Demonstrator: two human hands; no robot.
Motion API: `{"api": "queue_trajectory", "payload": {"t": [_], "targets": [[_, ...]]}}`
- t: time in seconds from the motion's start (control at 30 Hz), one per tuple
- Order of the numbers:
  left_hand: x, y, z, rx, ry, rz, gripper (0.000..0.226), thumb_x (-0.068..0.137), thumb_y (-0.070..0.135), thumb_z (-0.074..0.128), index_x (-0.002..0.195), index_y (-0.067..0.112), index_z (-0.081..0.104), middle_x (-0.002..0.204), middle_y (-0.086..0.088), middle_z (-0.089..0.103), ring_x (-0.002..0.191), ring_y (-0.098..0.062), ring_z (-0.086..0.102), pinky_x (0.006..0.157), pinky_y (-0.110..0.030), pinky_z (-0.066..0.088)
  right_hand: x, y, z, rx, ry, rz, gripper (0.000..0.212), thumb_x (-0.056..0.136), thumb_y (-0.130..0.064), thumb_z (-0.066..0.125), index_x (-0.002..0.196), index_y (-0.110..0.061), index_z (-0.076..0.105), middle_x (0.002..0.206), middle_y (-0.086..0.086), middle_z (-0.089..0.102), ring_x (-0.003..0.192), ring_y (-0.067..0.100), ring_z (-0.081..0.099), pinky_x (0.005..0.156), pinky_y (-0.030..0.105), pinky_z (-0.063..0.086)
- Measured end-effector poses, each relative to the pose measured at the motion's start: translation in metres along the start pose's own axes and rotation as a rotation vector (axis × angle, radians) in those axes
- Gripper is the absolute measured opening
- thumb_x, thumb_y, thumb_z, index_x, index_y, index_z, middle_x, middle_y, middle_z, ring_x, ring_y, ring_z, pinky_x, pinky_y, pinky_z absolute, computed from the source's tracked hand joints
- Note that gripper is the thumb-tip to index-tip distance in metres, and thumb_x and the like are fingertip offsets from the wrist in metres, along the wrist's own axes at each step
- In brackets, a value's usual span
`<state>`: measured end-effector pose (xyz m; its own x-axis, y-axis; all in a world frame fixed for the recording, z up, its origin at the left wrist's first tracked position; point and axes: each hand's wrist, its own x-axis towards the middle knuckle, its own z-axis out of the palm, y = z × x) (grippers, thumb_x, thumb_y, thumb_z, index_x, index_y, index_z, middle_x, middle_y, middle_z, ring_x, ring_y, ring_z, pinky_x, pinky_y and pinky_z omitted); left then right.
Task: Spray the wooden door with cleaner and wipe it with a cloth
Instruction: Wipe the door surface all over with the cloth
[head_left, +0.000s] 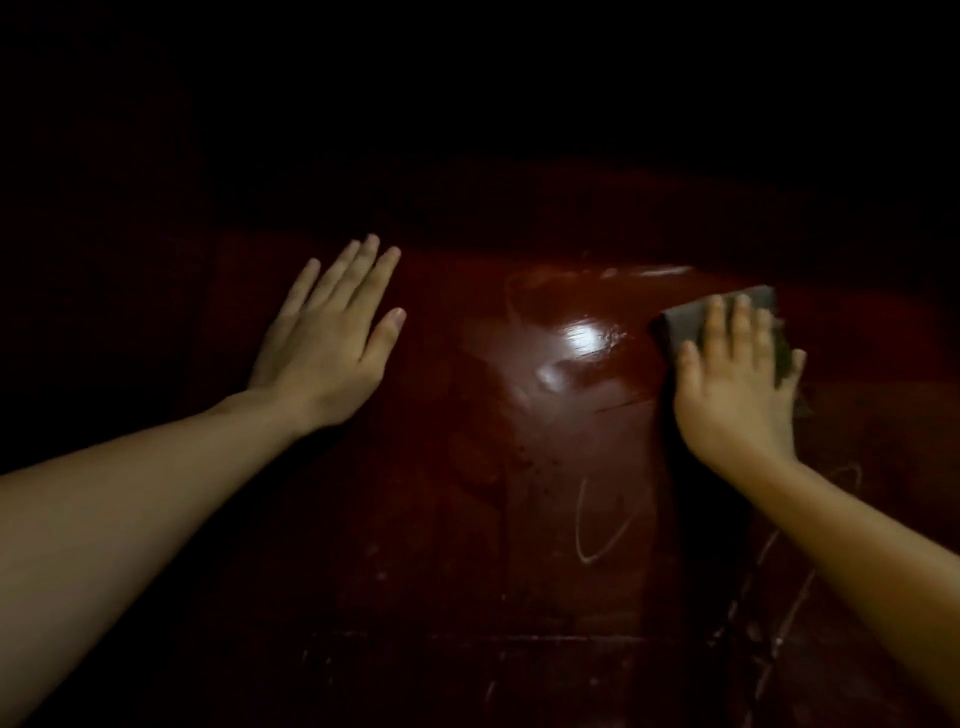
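Note:
A dark red-brown wooden door fills the view, with a wet glossy patch near its middle. My right hand lies flat on a grey cloth and presses it against the door at the right of the shine. My left hand rests flat on the door to the left, fingers spread and nothing in it. No spray bottle is in sight.
Pale scratch marks curve across the door below the wet patch. A panel groove runs across the lower door. Everything above and to the far left is too dark to make out.

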<state>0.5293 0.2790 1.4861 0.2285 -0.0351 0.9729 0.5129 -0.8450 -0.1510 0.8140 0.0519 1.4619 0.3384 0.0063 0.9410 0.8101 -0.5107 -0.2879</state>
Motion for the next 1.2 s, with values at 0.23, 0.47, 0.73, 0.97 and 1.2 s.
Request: {"api": "queue_trajectory", "payload": {"t": [0.23,0.47,0.73,0.97,1.2], "targets": [[-0.018,-0.01,0.002,-0.029,0.029,0.026,0.07,0.106,0.05,0.01,0.169,0.025,-0.003,0.176,0.01,-0.002,0.161,0.002,-0.007,0.133,-0.034,-0.008,-0.064,-0.128,0.025,-0.09,-0.102,-0.793,0.065,0.105,-0.051,0.017,0.165,-0.027,0.005,0.173,-0.003,-0.003,0.159,0.018,-0.008,0.126,0.055,-0.004],[-0.016,-0.014,0.007,0.189,-0.012,0.098,0.068,0.106,0.058,0.004,0.168,0.032,0.007,0.178,0.003,-0.003,0.164,-0.014,-0.01,0.133,-0.049,-0.006,-0.018,-0.07,0.007,-0.093,-0.086,-0.568,0.065,0.104,-0.055,0.014,0.164,-0.035,-0.001,0.172,-0.011,-0.009,0.157,0.012,-0.014,0.127,0.055,-0.003],[-0.017,-0.012,0.005,0.251,-0.012,0.094,0.069,0.103,0.062,0.001,0.166,0.035,0.002,0.178,0.0,-0.002,0.165,-0.019,-0.007,0.133,-0.053,-0.001,-0.03,-0.109,0.012,-0.091,-0.047,-0.402,0.065,0.107,-0.044,0.018,0.164,-0.021,0.0,0.173,0.002,-0.009,0.158,0.021,-0.014,0.125,0.058,-0.011],[-0.018,-0.008,0.005,0.234,-0.009,0.074,0.065,0.107,0.05,0.008,0.169,0.031,0.012,0.178,-0.001,0.004,0.165,-0.021,-0.003,0.132,-0.054,-0.002,-0.057,-0.094,0.011,-0.153,-0.134,-0.767,0.062,0.108,-0.051,0.017,0.164,-0.033,-0.003,0.172,-0.009,-0.012,0.157,0.012,-0.018,0.128,0.049,-0.007],[-0.02,0.037,0.016,0.166,-0.03,0.009,0.072,0.104,0.053,0.008,0.17,0.024,0.011,0.179,-0.002,-0.004,0.164,-0.016,-0.016,0.13,-0.058,-0.011,-0.036,0.005,-0.004,-0.001,-0.108,-0.05,0.062,0.107,-0.054,0.011,0.162,-0.036,-0.011,0.17,-0.01,-0.019,0.154,0.01,-0.025,0.126,0.055,-0.009]]}}
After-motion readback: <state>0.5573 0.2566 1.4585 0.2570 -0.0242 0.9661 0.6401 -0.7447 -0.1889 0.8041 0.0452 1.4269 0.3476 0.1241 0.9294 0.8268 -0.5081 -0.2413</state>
